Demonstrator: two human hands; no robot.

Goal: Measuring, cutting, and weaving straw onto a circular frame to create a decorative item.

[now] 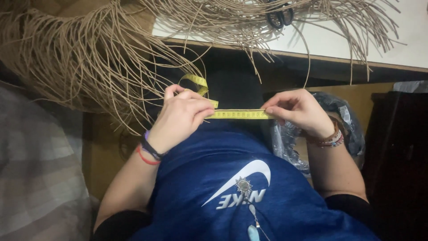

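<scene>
A yellow measuring tape [238, 114] is stretched flat between my two hands, just above my blue shirt. My left hand [180, 117] pinches it at the left, and the spare length loops up behind the fingers. At the tape's right end my right hand [298, 111] pinches it between thumb and fingers. Both wrists carry bracelets. A thin tan fibre may lie along the tape, but I cannot tell.
A big bundle of tan straw-like fibres [89, 58] spreads over the upper left and across a white tabletop [401, 40]. Black scissors [280, 17] lie on that table. A crumpled clear plastic bag [347, 120] sits right of my right hand, and a checked cloth [35, 169] at left.
</scene>
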